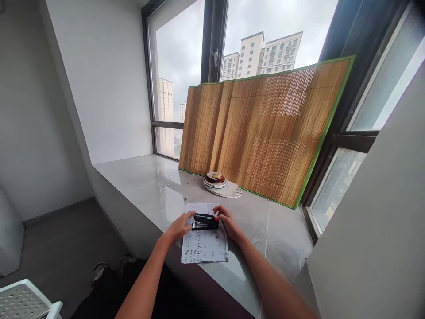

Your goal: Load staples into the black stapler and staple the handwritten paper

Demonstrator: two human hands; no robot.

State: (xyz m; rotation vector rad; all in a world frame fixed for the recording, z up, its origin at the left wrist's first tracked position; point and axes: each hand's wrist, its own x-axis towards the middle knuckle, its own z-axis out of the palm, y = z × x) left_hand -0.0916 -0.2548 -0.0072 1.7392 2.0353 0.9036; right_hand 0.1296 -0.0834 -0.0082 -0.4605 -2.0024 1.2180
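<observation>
Forearms (pixel 153 270), left grip (pixel 180 226), right grip (pixel 229 222), black stapler (pixel 205 218) held between.

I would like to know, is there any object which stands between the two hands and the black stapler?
Nothing visible stands in the way. The left hand and right hand have their fingers at opposite ends of the black stapler. The paper lies beneath it, and the stacked plates are farther back.

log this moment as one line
left hand: at stapler | right hand: at stapler | stapler: over written paper | plates: stacked beyond
</observation>
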